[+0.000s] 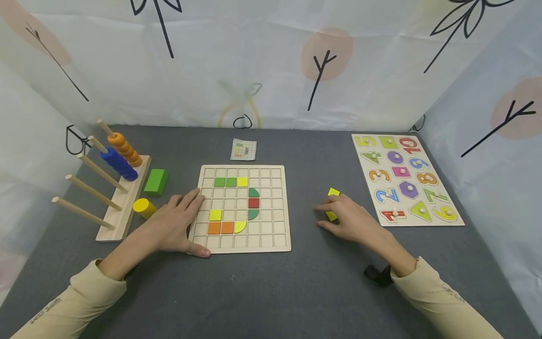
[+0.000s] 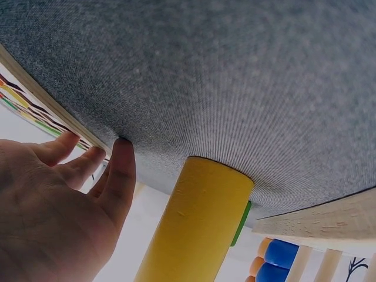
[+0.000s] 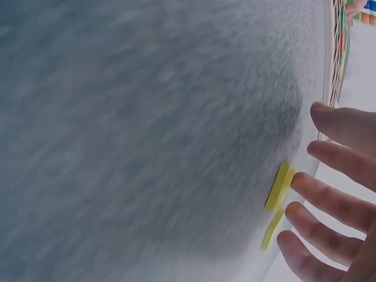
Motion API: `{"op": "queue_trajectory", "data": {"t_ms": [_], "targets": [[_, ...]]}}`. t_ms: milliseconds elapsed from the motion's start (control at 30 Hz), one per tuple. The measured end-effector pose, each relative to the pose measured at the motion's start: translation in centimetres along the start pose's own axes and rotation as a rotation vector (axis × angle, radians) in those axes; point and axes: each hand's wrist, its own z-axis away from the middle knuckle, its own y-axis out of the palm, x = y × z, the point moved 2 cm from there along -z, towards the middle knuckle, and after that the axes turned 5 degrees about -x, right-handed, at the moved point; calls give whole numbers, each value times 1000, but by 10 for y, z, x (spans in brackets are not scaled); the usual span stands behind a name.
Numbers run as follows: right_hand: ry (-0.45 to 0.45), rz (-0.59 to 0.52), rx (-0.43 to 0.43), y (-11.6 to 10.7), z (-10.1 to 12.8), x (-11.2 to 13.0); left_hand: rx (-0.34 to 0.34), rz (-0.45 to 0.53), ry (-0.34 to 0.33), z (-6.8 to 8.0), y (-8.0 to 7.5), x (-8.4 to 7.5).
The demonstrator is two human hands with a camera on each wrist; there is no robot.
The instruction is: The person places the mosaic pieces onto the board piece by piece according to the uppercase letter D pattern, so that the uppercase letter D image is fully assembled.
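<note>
My left hand (image 1: 175, 226) rests along the left edge of a wooden grid board (image 1: 273, 212), thumb at the lower corner and fingertips on the side. Green, yellow, red and orange tiles, some square and some rounded, lie in several of its cells. My right hand (image 1: 351, 219) hovers at two small yellow pieces (image 1: 333, 191) on the table, fingers spread and loosely bent. In the right wrist view the yellow pieces (image 3: 279, 187) lie flat just beyond the fingertips; whether a finger touches one, I cannot tell. A small printed pattern card (image 1: 243, 149) lies behind the board.
Left of the board stand a yellow cylinder (image 1: 144, 207), a green block (image 1: 155, 182) and a wooden peg stand (image 1: 123, 207) with orange and blue beads. A number-and-shape puzzle board (image 1: 423, 223) lies at the right. White printed cloth (image 1: 271, 84) walls the table's back and sides.
</note>
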Motion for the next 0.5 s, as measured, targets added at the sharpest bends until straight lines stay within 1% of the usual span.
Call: {"op": "queue_trajectory", "data": {"t_ms": [100, 267, 500], "targets": [[1, -12, 24, -4, 7, -6, 0, 1, -2, 0, -1, 0], [-34, -24, 42, -7, 14, -15, -1, 4, -4, 0, -1, 0], [-39, -52, 1, -4, 14, -20, 1, -2, -5, 0, -1, 0]]}}
